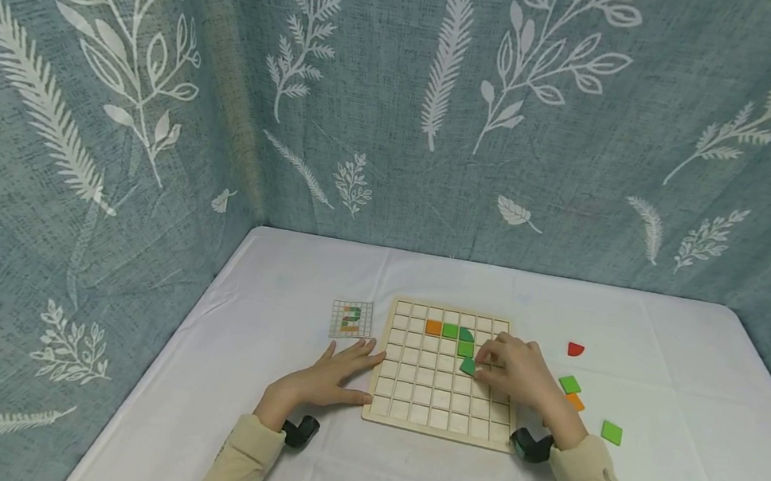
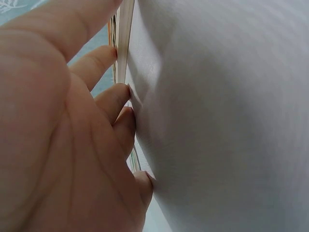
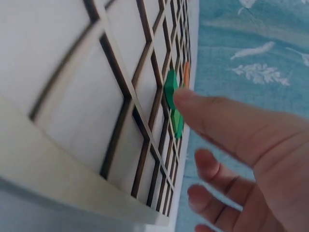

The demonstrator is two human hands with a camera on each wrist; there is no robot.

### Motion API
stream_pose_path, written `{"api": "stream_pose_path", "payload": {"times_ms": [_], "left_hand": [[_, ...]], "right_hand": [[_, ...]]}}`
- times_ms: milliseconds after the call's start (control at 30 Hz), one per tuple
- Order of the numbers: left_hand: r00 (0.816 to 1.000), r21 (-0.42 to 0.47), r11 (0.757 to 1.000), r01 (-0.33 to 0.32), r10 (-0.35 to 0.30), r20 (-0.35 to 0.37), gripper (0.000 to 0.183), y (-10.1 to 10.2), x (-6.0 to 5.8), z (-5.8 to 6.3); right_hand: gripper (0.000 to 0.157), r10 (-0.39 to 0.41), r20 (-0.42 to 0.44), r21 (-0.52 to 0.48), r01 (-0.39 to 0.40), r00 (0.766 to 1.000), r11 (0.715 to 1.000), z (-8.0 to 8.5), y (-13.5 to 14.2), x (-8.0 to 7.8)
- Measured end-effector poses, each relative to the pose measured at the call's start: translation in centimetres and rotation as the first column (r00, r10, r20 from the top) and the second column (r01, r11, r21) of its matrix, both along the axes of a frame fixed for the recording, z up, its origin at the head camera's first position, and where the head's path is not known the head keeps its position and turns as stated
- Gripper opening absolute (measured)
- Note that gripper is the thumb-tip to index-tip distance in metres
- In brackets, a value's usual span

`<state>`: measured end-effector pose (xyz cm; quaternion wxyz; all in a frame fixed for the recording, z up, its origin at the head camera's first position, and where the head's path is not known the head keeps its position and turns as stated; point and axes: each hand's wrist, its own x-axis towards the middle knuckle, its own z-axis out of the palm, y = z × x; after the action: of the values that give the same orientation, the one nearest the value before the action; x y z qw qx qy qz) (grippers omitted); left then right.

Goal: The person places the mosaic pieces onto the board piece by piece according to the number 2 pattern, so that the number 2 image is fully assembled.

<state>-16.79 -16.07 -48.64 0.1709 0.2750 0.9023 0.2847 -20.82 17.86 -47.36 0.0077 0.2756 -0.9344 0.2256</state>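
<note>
Currently right hand [image 1: 514, 369] pinches a dark green piece [image 1: 467, 367], skewed on the grid board [image 1: 420, 395], slightly right of board centre. Left hand [image 1: 333, 374] released: fingers spread, tips at board's left edge. Orange tile [image 1: 433, 327], light green tile [image 1: 450, 331] and rounded green tile [image 1: 465, 335] run along board's upper part. Pattern card [image 1: 351, 320]: just left of board. Red piece [image 1: 575, 350]: right of board, on bench [image 1: 689, 358].

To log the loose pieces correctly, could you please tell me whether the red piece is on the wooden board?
No, the red piece lies on the white cloth, right of the wooden board in the head view.
</note>
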Motion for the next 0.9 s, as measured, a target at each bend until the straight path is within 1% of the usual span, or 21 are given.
{"api": "stream_pose_path", "payload": {"times_ms": [167, 300, 467, 600, 900], "left_hand": [[1.0, 0.006, 1.0, 0.004, -0.004, 0.003, 0.071, -0.05, -0.04, -0.07], [1.0, 0.004, 1.0, 0.002, -0.002, 0.007, 0.071, -0.09, -0.04, -0.17], [1.0, 0.0, 1.0, -0.002, 0.002, 0.008, 0.07, -0.07, -0.04, -0.14], [1.0, 0.007, 1.0, 0.0, 0.0, 0.007, 0.071, -0.02, -0.01, -0.04], [1.0, 0.006, 1.0, -0.002, 0.001, 0.007, 0.07, 0.08, -0.04, 0.07]], "right_hand": [[0.025, 0.075, -0.004, -0.021, -0.075, 0.997, 0.997, -0.14, 0.43, -0.66], [0.027, 0.101, 0.009, -0.04, -0.1, 0.995, 0.994, 0.0, 0.44, -0.76], [0.025, 0.106, 0.038, -0.04, -0.105, 0.994, 0.994, 0.2, 0.13, -0.86], [0.022, 0.11, 0.044, -0.043, -0.108, 0.993, 0.993, 0.29, -0.12, -0.83], [0.019, 0.101, -0.006, -0.037, -0.101, 0.995, 0.994, -0.02, -0.42, -0.83]]}}
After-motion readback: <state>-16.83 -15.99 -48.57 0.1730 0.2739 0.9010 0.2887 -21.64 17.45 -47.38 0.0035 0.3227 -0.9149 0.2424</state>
